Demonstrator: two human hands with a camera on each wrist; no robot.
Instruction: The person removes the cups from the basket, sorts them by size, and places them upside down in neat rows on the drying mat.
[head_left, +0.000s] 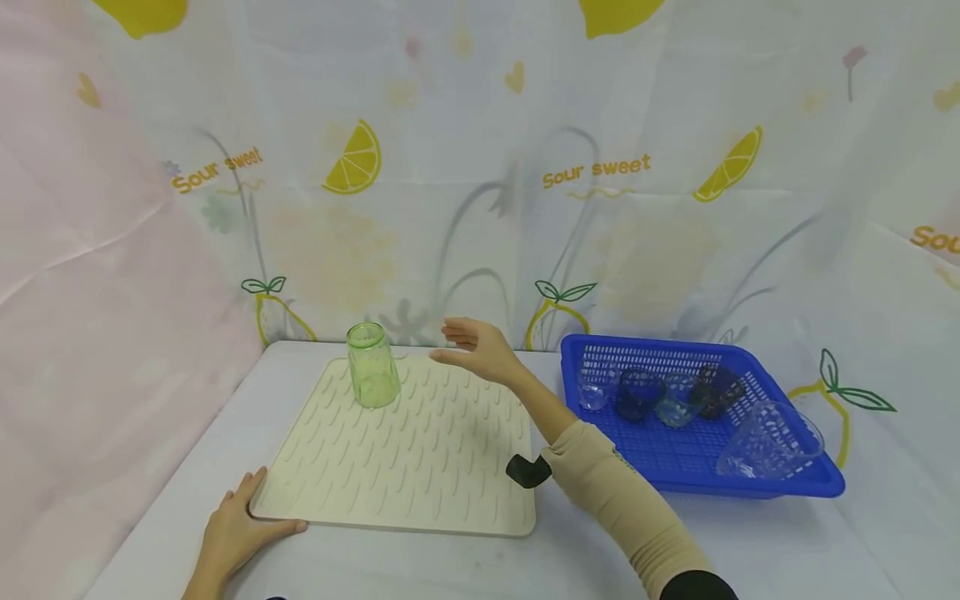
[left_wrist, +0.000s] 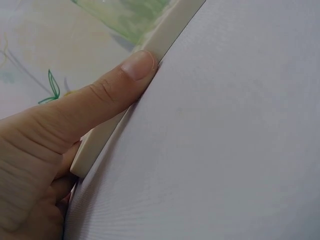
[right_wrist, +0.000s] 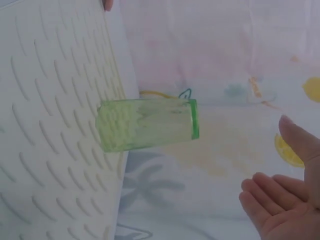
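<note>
A green clear glass tumbler (head_left: 374,371) stands on the far left part of a cream ridged drying mat (head_left: 420,450), its narrower, thick green end up. My right hand (head_left: 480,352) hovers to the right of the tumbler, fingers extended and thumb apart, holding nothing. In the right wrist view that hand (right_wrist: 280,200) shows with a gap between it and the tumbler (right_wrist: 145,125). At the mat's near left corner, my left hand (head_left: 232,529) rests with thumb along the front edge and fingers by the left edge. The left wrist view shows the thumb (left_wrist: 100,97) against the mat's rim (left_wrist: 95,150).
On the right stands a blue plastic basket (head_left: 637,467) with several clear and dark glasses in it, one larger clear glass (head_left: 768,442) leaning at its right side. A lemon-print curtain (head_left: 450,208) hangs behind the white table (head_left: 375,567).
</note>
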